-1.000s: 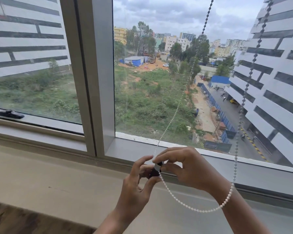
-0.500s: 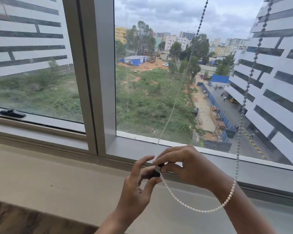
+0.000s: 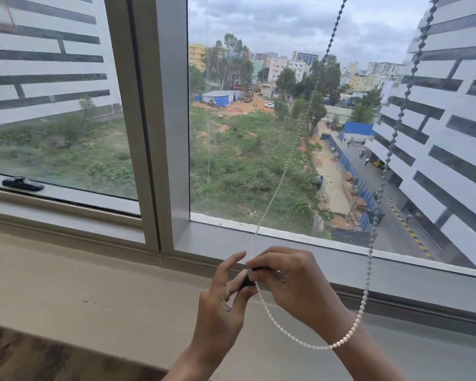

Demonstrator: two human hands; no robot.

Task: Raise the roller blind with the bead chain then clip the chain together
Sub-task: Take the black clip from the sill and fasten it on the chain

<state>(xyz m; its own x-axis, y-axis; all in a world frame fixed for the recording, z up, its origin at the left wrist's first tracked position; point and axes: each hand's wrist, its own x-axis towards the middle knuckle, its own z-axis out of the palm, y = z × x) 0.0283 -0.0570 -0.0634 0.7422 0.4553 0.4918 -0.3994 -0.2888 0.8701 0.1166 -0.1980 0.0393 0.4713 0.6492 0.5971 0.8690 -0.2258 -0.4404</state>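
Head view at the window sill: I see both hands raised in front of the lower window frame [image 3: 286,243], meeting around a small black clip [image 3: 250,279]. My left hand [image 3: 226,306] comes up from below with its thumb and curled fingers pinching the dark body of the clip, while its index finger stands free and points upward. My right hand [image 3: 294,281] reaches in from the right, its fingertips pressed together on the top of the same clip, just where the bead chain [image 3: 283,174] enters the grip. The chain forms one long loop: a white strand runs down from the upper middle of the view, across the glass, into the pinch; from there it sags in a curve below the right hand, crosses over the right wrist, and rises again as a second strand along the right side of the view to the top edge. The two strands hang well apart above the hands. Whether the clip already grips the beads I cannot tell, since the fingers cover it. The sill [image 3: 94,284] below is pale, and a black window latch [image 3: 22,184] sits on the left frame
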